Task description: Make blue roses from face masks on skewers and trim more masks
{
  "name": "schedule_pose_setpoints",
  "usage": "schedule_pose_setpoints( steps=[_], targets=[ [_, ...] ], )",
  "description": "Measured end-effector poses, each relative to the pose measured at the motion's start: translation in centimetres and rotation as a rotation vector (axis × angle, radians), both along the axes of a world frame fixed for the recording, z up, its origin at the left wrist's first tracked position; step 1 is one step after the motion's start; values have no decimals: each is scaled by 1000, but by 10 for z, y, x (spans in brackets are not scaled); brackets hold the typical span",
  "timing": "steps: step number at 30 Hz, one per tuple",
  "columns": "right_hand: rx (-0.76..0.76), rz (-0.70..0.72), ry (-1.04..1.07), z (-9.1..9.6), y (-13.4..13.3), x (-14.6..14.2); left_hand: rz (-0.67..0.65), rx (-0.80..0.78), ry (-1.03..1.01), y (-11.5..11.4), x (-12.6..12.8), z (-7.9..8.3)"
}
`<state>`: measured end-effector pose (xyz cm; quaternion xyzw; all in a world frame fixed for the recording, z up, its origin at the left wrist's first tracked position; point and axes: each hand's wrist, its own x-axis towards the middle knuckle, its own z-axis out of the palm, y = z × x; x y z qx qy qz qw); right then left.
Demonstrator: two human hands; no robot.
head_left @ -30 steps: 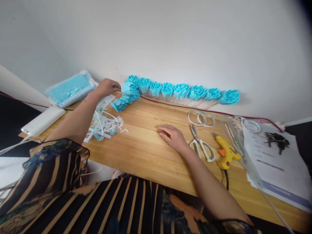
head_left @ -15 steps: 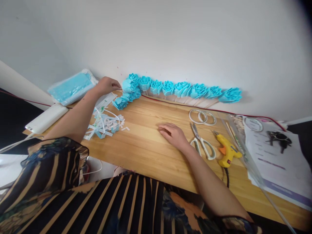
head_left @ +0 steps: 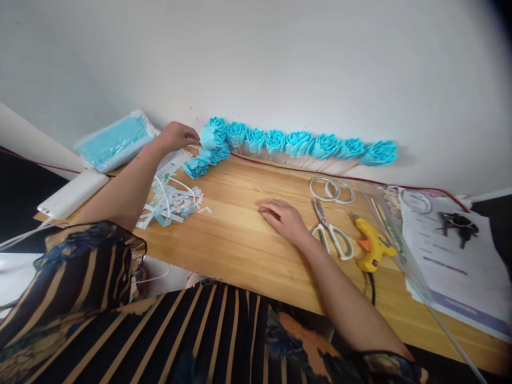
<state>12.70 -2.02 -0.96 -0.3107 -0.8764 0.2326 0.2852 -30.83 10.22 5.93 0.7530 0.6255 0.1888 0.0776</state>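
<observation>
My left hand (head_left: 179,136) reaches to the back left, its fingertips pinched at the stem side of a blue paper flower (head_left: 210,136); the stem is mostly hidden by the fingers. Below that bloom sit more blue flowers (head_left: 197,167). A row of similar flowers (head_left: 275,142) on pale sticks leans along the wall to the right. My right hand (head_left: 282,216) rests on the wooden table (head_left: 240,250) with its fingers loosely bent and the thumb apart, holding nothing. Close to its right are scissors (head_left: 339,244) with white handles.
Paper scraps (head_left: 176,202) lie in front of my left forearm. A plastic-wrapped blue pack (head_left: 116,141) and a white power strip (head_left: 74,193) are at left. Tape rolls (head_left: 340,191), a yellow glue gun (head_left: 374,245), keys (head_left: 458,224) and printed paper (head_left: 452,266) lie at right.
My left hand has shifted very slightly toward the flower at the left end. The whole view has tilted a little; my right hand stays where it was.
</observation>
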Motion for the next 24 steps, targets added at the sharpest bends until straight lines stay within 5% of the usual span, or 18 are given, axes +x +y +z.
schedule_pose_setpoints(
  steps=[24],
  targets=[
    [-31,-17,-18,2,-1,0,-28,-21,-43,1,7,5]
  ],
)
